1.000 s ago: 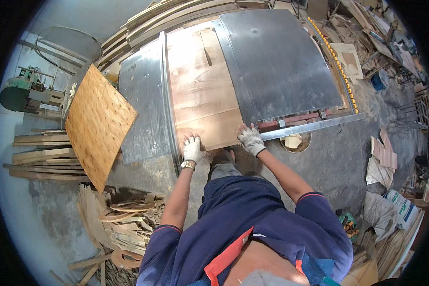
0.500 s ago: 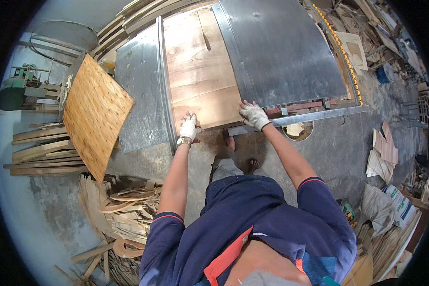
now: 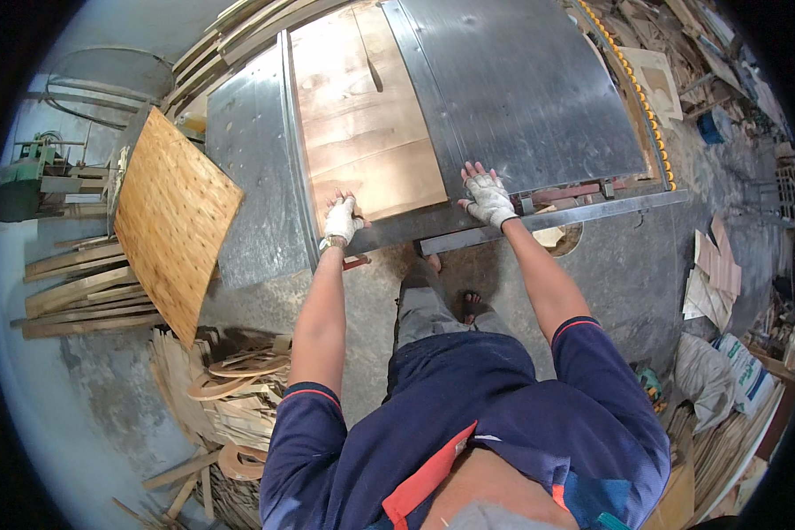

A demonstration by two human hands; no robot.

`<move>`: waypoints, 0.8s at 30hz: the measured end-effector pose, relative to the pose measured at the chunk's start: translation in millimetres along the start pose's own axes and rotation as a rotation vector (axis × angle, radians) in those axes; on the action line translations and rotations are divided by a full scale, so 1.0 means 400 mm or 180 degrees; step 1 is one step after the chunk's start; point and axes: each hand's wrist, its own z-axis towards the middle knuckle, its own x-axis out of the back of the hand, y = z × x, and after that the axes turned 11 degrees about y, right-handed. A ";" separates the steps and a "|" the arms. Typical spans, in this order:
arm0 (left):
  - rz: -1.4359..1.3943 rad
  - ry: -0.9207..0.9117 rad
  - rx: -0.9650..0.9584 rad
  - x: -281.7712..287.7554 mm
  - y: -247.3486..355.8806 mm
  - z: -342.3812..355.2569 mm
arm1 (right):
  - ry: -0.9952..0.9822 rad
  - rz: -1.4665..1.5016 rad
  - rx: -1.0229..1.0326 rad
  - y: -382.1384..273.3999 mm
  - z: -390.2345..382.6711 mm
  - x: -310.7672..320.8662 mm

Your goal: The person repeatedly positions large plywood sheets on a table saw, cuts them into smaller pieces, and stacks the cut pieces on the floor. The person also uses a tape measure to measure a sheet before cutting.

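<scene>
in the head view, the wood panel [image 3: 371, 115] lay flat on the metal-topped counter [image 3: 249, 168], just left of the right metal plate [image 3: 521, 88]. the left grip [image 3: 342, 219], gloved, was released, palm down at the panel's near left corner. the right grip [image 3: 488, 199], also gloved, was released, fingers spread at the near edge of the right metal plate, just beside the panel. a plywood sheet [image 3: 175, 225] stood tilted left of the counter; a yellow roller row [image 3: 651, 117] lined the counter's right side.
</scene>
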 end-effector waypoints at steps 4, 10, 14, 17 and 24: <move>0.0061 0.0133 -0.0138 -0.014 -0.019 0.057 | -0.0043 -0.0096 -0.0028 -0.006 0.002 -0.011; 0.0116 -0.0046 -0.0050 -0.035 -0.067 0.161 | -0.0056 -0.0091 -0.0100 -0.013 0.001 -0.009; -0.0252 -0.0031 -0.0171 -0.026 -0.076 0.182 | 0.0006 -0.0223 -0.0047 -0.015 -0.006 -0.012; -0.0059 0.0076 -0.0258 -0.023 -0.077 0.190 | 0.0041 -0.0268 -0.0068 -0.016 -0.007 -0.016; -0.0901 -0.0056 0.0096 -0.070 -0.111 0.321 | 0.0058 -0.0213 -0.0060 -0.015 -0.006 -0.010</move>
